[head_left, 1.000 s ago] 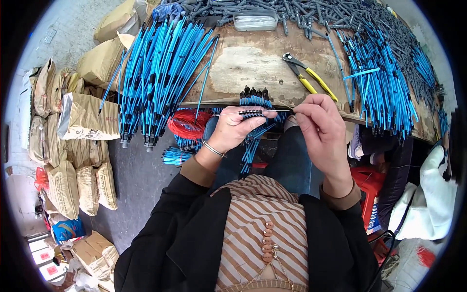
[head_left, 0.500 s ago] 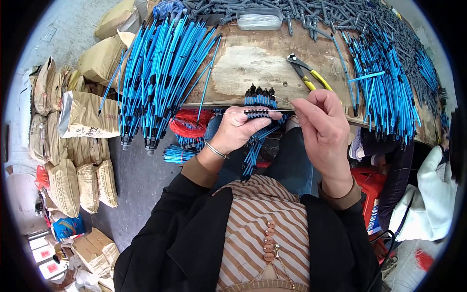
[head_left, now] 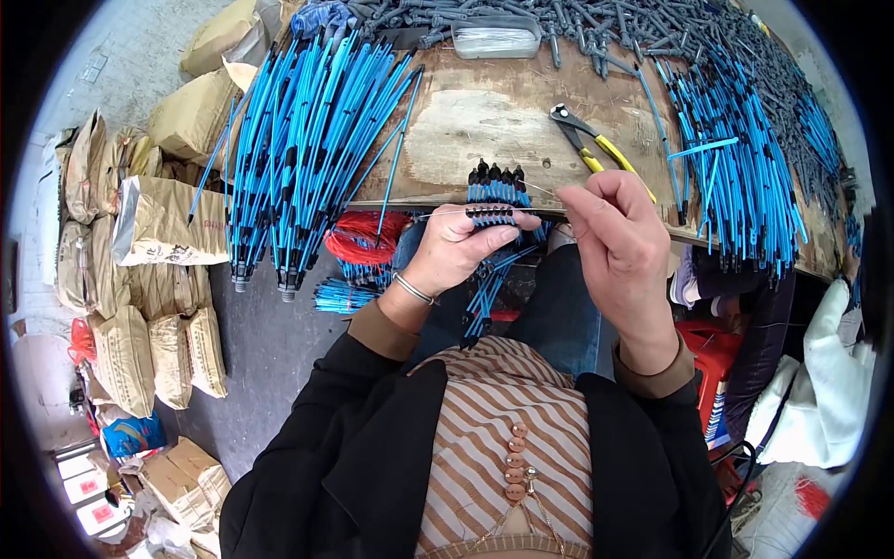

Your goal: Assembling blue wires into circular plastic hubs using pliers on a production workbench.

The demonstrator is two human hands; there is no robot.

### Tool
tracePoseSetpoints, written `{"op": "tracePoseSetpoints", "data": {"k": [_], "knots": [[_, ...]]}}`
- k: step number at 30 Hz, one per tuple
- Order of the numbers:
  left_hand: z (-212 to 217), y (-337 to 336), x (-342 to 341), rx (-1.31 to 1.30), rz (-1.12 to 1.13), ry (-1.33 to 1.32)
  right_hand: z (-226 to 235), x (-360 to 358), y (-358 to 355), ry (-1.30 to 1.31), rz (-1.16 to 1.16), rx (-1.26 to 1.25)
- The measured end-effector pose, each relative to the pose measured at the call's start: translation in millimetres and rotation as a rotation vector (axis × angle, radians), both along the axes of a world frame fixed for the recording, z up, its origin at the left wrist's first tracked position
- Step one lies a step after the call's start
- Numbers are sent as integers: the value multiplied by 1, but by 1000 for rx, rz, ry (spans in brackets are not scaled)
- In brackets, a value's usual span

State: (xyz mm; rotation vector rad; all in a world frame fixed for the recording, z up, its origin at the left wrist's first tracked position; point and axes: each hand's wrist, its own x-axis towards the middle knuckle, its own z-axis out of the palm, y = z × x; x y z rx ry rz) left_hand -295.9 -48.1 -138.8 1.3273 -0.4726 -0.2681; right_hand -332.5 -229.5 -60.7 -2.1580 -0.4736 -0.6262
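My left hand [head_left: 456, 244] pinches a row of blue rods with black ends [head_left: 491, 217] side by side between thumb and fingers. A thin wire [head_left: 549, 211] runs through or along the row and sticks out on both sides. My right hand [head_left: 619, 233] is closed, thumb against fingers, at the wire's right end. Past the left hand, the rods' black tips [head_left: 498, 173] stand up at the table's front edge. Their lower parts [head_left: 486, 293] hang above my lap. Pliers with yellow handles [head_left: 601, 149] lie on the table beyond the right hand.
A big bundle of blue rods [head_left: 312, 149] overhangs the wooden table [head_left: 475, 116] at left; another pile [head_left: 736, 168] lies at right. Grey plastic parts [head_left: 643, 33] and a clear tray of wires [head_left: 495, 39] fill the back. Red cord [head_left: 365, 237] and paper sacks [head_left: 121, 359] are at left.
Both hands stay in nearly the same place. The row of rods in my left hand has tilted slightly, so more blue shows below the black ends.
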Motion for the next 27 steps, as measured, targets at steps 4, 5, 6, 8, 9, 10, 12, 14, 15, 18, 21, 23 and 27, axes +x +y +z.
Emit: {"op": "tracePoseSetpoints", "data": {"k": [4, 5, 6, 8, 9, 10, 12, 14, 15, 18, 21, 23, 27], "knots": [[-1, 1, 0, 33, 1, 12, 0, 0, 0, 2, 1, 16], [-1, 1, 0, 24, -1, 20, 0, 0, 0, 2, 2, 13], [-1, 0, 0, 15, -3, 28, 0, 0, 0, 1, 3, 10], [0, 0, -1, -3, -6, 44, 0, 0, 0, 0, 5, 3], [0, 0, -1, -3, -5, 44, 0, 1, 0, 0, 6, 3], [-2, 0, -1, 6, -10, 34, 0, 1, 1, -9, 3, -8], [-4, 1, -1, 22, -19, 15, 0, 1, 3, -27, -3, -31], [-4, 1, -1, 30, -25, 4, 0, 1, 4, -37, -6, -43], [-3, 1, -1, 21, -24, 12, 0, 1, 4, -47, -14, -28], [0, 1, -2, -5, -22, 38, 0, 1, 3, -76, -39, 14], [2, 0, -4, -42, -21, 73, 3, -1, 3, -63, -56, -27], [2, 0, -5, -79, -22, 109, 6, -1, 2, -50, -75, -68], [1, 0, -4, -95, -28, 107, 7, 2, -2, -100, -71, -135]]}}
